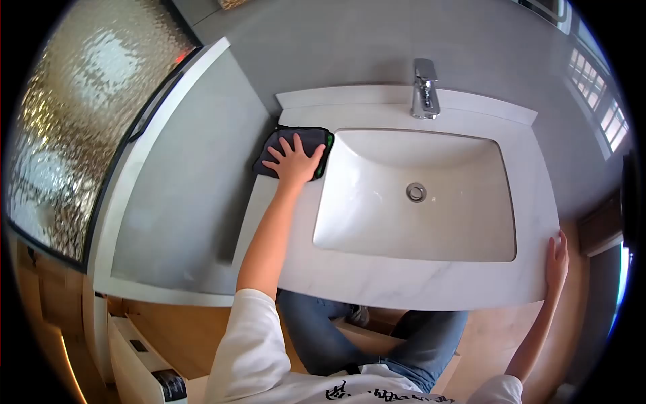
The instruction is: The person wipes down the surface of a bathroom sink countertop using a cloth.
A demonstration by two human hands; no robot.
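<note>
My left hand point(295, 160) lies flat with its fingers spread on a dark grey cloth point(311, 138) with a black edge. The cloth rests on the white marbled countertop point(397, 279), at its back left corner between the side panel and the sink. My right hand point(557, 262) touches the right edge of the countertop, its fingers stretched along the side. A white rectangular sink point(377, 222) is set into the counter between my hands, with a round metal drain point(416, 192) in it.
A chrome faucet point(425, 91) stands behind the sink. On the left rises a grey side panel point(182, 182) with a white edge, and beyond it a textured glass panel point(101, 121). Below left, a white drawer point(138, 363) juts out. My legs are under the counter's front edge.
</note>
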